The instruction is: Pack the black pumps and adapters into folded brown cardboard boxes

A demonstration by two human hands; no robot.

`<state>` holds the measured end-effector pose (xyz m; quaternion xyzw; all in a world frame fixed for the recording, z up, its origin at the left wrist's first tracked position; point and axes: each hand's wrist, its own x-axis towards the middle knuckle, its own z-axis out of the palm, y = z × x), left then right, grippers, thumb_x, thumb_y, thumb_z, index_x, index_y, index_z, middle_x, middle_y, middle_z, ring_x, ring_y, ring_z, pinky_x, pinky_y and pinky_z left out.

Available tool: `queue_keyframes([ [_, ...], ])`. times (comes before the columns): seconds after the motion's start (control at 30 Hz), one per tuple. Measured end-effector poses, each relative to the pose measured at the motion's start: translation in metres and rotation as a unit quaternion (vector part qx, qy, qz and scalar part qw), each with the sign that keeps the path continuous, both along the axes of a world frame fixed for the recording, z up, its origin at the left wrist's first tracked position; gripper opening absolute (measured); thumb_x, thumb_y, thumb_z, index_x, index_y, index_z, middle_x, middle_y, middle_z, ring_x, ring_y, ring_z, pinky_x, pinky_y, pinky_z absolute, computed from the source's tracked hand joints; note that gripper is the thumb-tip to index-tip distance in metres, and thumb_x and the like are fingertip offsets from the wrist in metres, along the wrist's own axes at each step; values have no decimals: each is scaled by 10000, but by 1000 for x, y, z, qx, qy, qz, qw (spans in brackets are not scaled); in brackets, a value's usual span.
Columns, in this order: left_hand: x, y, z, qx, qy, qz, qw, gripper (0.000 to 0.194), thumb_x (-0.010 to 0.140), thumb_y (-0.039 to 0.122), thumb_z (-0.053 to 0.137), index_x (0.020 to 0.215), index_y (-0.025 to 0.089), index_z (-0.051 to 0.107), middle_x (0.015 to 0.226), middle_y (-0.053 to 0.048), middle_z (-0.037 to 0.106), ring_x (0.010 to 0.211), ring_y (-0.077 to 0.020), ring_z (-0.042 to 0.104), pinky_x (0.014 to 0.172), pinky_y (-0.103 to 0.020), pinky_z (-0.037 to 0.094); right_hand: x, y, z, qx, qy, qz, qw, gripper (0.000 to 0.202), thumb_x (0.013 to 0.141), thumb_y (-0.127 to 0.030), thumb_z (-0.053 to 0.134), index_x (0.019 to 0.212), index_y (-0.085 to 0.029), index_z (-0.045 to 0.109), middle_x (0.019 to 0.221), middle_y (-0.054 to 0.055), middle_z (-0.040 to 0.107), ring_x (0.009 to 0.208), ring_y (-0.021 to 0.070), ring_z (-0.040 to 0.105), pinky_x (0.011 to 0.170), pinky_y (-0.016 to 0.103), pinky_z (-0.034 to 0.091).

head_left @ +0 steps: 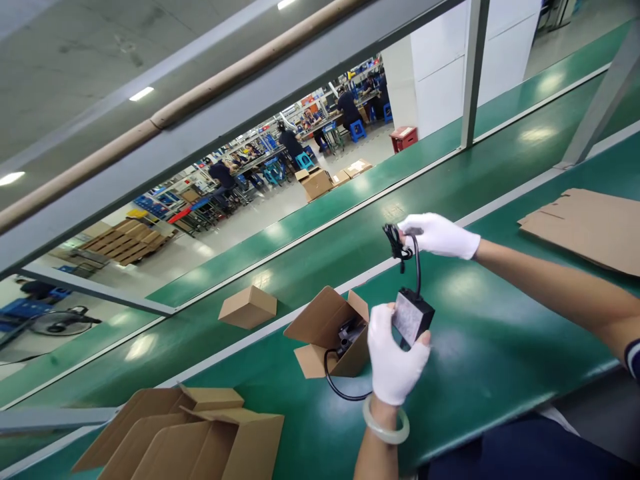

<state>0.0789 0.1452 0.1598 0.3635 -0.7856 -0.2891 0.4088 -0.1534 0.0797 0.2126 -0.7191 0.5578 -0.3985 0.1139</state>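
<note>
My left hand (397, 357), in a white glove, grips a black box-shaped adapter (414, 319) with a pale label on its face. Above it my right hand (435, 235), also gloved, holds a bundled black cable (397, 243), and a thick cord runs from there down to the adapter. Just left of my left hand stands an open cardboard box (325, 317) with dark parts (349, 333) inside. A black cord (337, 393) loops out of that box toward my left wrist.
Open cardboard boxes (200, 440) stand at the lower left. A closed carton (247, 308) sits on the green conveyor (310, 267). Flat cardboard (590, 227) lies at the right. Metal posts (473, 73) rise beyond the bench; people sit at distant workstations.
</note>
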Motion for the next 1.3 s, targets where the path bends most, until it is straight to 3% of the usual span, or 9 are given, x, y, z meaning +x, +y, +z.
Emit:
queue_keyframes([
  [0.13, 37, -3, 50, -95, 241, 23, 966, 595, 711, 605, 671, 1134, 203, 551, 904, -26, 528, 783, -162, 533, 708, -279, 458, 61, 16, 53, -7, -304, 174, 937, 262, 793, -359, 629, 923, -134, 589, 851, 34, 657, 747, 163, 635, 663, 276, 512],
  [0.23, 62, -13, 67, -146, 321, 78, 932, 637, 664, 559, 741, 1187, 233, 579, 889, -14, 588, 769, -148, 539, 711, -263, 446, 117, 12, 53, 17, -365, 241, 899, 211, 809, -305, 602, 921, -128, 580, 797, 19, 657, 692, 144, 641, 642, 266, 517],
  [0.3, 78, -20, 69, -150, 342, 99, 923, 617, 651, 541, 757, 1171, 245, 610, 852, -3, 610, 747, -143, 541, 699, -258, 442, 149, 6, 38, 11, -350, 230, 908, 147, 820, -256, 575, 895, -130, 591, 755, 5, 654, 675, 130, 629, 656, 253, 501],
  [0.53, 123, -42, 26, 1, 369, 86, 925, 554, 677, 468, 756, 1155, 221, 623, 868, -10, 595, 763, -130, 539, 760, -254, 459, 197, -12, -25, 63, -142, 148, 977, 104, 850, -205, 538, 847, -160, 632, 756, -1, 666, 728, 140, 615, 665, 233, 421],
  [0.73, 144, -48, -14, 74, 313, 122, 939, 533, 710, 400, 746, 1179, 211, 580, 995, -37, 619, 885, -165, 595, 844, -275, 472, 184, 2, -41, 28, 151, 88, 984, 158, 887, -224, 477, 953, -153, 602, 963, 81, 646, 840, 199, 600, 696, 297, 384],
  [0.9, 151, -48, -19, 75, 308, 128, 940, 577, 742, 359, 720, 1265, 221, 519, 1175, -73, 588, 976, -180, 601, 939, -325, 461, 178, 58, -47, -84, 279, 163, 943, 359, 863, -474, 516, 1077, -188, 550, 931, 66, 607, 705, 193, 539, 557, 305, 318],
  [1.07, 151, -50, -20, 64, 305, 146, 939, 597, 731, 365, 731, 1270, 214, 520, 1138, -77, 607, 1001, -199, 604, 940, -340, 471, 183, 63, -69, -189, 325, 224, 899, 175, 936, -196, 403, 906, -178, 575, 832, 37, 594, 630, 148, 481, 514, 302, 236],
  [1.17, 157, -49, -21, 68, 257, 148, 953, 572, 736, 366, 728, 1246, 206, 524, 1086, -70, 618, 970, -202, 620, 906, -328, 486, 174, 38, -66, -170, 266, 173, 933, 289, 980, -307, 348, 900, -190, 600, 748, 26, 607, 635, 148, 518, 531, 292, 261],
  [1.3, 162, -44, -15, 3, 113, 156, 981, 489, 760, 378, 694, 1183, 212, 513, 1061, -64, 587, 979, -217, 591, 889, -355, 487, 169, 3, -49, -23, 289, 29, 957, 287, 967, -323, 364, 995, -192, 618, 734, 69, 634, 639, 192, 582, 525, 270, 293],
])
